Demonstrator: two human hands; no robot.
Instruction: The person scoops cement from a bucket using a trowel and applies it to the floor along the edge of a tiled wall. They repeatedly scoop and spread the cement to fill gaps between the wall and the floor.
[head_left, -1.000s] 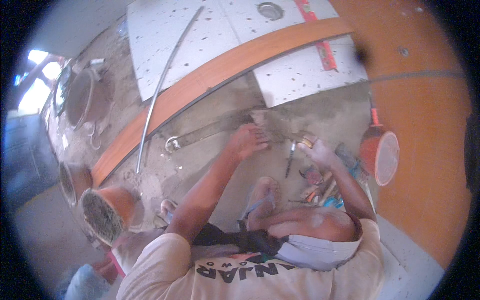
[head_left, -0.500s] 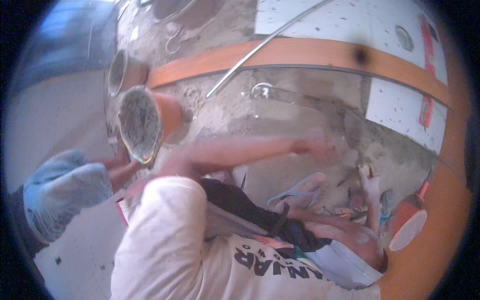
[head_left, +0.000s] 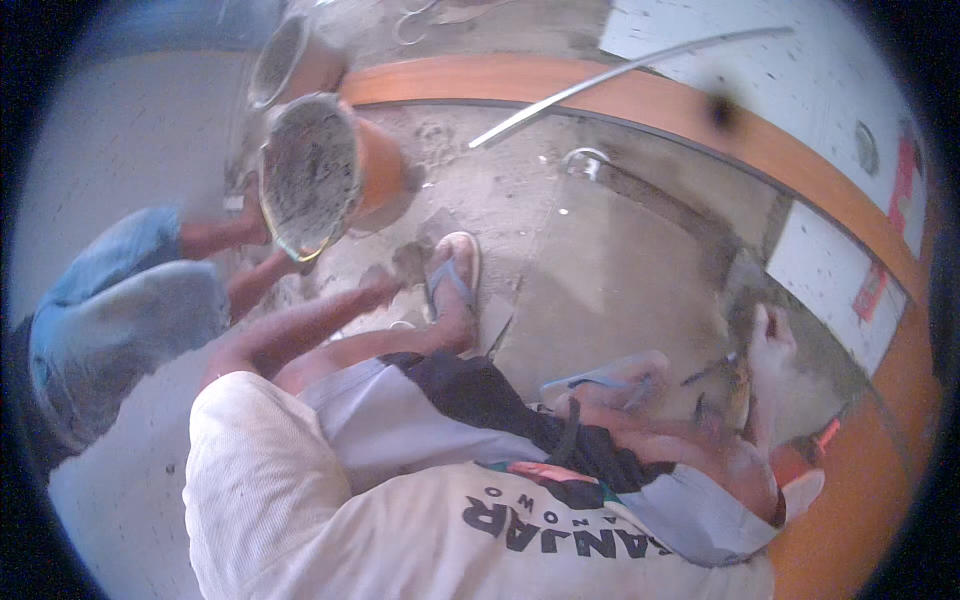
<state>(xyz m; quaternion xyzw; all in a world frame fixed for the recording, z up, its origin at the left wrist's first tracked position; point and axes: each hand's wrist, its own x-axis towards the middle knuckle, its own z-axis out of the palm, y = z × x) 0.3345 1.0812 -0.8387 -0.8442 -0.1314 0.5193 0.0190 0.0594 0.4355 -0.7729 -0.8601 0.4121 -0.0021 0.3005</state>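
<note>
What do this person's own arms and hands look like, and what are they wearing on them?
Both forearms are bare, with no gloves, watch or rings visible. The left hand and right hand are uncovered. Short white ribbed sleeves of a T-shirt end near the shoulders. The picture is too blurred to show finer detail.

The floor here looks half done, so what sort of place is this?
Probably a room under tiling or floor work. A bare cement floor is only partly covered by white speckled tiles, an orange bucket holds grey mortar, and a long metal straightedge lies across the floor.

left hand [head_left: 385, 285] blurred, right grip unclear
</note>
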